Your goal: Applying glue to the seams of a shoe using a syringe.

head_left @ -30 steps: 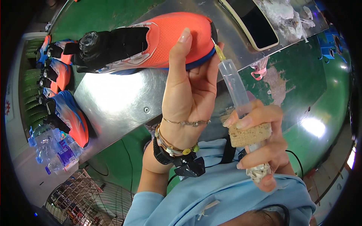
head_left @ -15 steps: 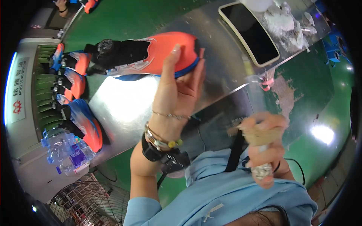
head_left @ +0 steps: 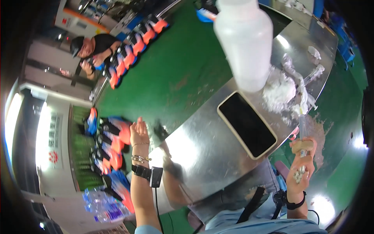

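Observation:
My left hand [head_left: 139,132] reaches out at the left end of the metal table, its fingers stretched away from me. Right beside it lies an orange and blue shoe [head_left: 124,132] with a black upper opening, at the end of a row of similar shoes [head_left: 113,158]. The hand and shoe overlap in view, but no grip shows. Off the table's right side, my right hand [head_left: 306,165] is closed around a brush-like tool with a white, lumpy handle [head_left: 299,174]. Its pale head is partly hidden by the fingers.
A phone [head_left: 247,124] lies on the metal table [head_left: 202,136]. Behind it stand a white plastic bottle [head_left: 247,46] and a white crumbly heap [head_left: 279,91]. Plastic water bottles [head_left: 105,206] stand at lower left. Across the green surface a person [head_left: 97,54] works by more shoes [head_left: 134,48].
My left hand has moved left with the shoe, which now lies by the row, and has let go. My right hand has moved right with the brush. The view has shifted, bringing the white bottle in.

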`<action>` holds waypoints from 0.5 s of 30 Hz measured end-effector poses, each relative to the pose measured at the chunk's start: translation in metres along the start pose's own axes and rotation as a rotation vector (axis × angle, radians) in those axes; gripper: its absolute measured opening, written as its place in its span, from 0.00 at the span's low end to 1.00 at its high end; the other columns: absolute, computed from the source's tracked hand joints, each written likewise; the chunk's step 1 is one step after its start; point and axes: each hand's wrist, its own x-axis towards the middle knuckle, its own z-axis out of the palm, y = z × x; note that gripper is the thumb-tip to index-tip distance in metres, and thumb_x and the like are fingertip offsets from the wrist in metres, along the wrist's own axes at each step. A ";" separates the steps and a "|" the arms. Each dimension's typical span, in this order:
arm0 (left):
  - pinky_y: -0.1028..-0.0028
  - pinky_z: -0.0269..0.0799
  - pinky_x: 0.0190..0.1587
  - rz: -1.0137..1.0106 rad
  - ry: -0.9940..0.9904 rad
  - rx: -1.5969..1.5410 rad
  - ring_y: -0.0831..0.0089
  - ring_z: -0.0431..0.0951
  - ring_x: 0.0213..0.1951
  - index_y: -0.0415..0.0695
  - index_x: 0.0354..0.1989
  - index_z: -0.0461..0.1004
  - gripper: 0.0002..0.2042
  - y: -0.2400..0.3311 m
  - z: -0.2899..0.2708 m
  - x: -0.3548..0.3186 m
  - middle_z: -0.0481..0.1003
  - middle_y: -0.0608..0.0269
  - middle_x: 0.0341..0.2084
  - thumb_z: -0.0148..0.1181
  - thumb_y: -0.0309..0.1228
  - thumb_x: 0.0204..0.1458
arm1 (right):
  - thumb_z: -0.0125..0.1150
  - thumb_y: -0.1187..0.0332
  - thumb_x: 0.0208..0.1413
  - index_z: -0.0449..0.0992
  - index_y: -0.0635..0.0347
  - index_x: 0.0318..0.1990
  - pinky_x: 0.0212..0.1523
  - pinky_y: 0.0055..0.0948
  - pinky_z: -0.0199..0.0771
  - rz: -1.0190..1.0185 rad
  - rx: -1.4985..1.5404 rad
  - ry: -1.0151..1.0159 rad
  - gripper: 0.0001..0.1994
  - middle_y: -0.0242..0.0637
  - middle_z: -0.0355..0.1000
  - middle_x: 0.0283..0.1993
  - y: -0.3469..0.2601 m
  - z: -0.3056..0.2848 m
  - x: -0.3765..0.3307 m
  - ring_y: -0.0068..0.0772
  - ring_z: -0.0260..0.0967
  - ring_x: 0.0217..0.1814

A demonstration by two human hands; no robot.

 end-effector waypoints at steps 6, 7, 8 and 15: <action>0.63 0.59 0.62 -0.360 -0.555 0.270 0.58 0.62 0.59 0.29 0.59 0.51 0.27 -0.096 0.204 -0.006 0.60 0.44 0.57 0.40 0.42 0.60 | 0.51 0.45 0.49 0.73 0.52 0.22 0.47 0.44 0.65 -0.003 0.076 -0.100 0.20 0.49 0.57 0.46 0.024 -0.011 0.045 0.44 0.62 0.46; 0.64 0.59 0.62 -0.359 -0.721 0.243 0.58 0.62 0.59 0.31 0.59 0.52 0.27 -0.116 0.222 0.015 0.61 0.44 0.57 0.39 0.43 0.61 | 0.55 0.44 0.46 0.76 0.52 0.23 0.44 0.43 0.68 0.005 0.152 -0.164 0.20 0.48 0.54 0.47 0.029 -0.011 0.051 0.43 0.63 0.43; 0.64 0.59 0.61 -0.359 -0.884 0.211 0.58 0.62 0.59 0.33 0.59 0.53 0.27 -0.136 0.240 0.035 0.61 0.43 0.57 0.38 0.44 0.61 | 0.55 0.44 0.46 0.76 0.52 0.23 0.44 0.43 0.68 0.006 0.143 -0.141 0.20 0.48 0.54 0.47 0.033 -0.012 0.052 0.43 0.63 0.43; 0.61 0.64 0.59 -0.611 -1.189 0.438 0.53 0.65 0.57 0.27 0.57 0.52 0.38 -0.213 0.421 -0.020 0.63 0.37 0.54 0.35 0.57 0.57 | 0.58 0.43 0.47 0.78 0.50 0.18 0.40 0.37 0.68 0.152 0.205 -0.295 0.21 0.37 0.55 0.43 0.034 -0.035 0.056 0.43 0.63 0.42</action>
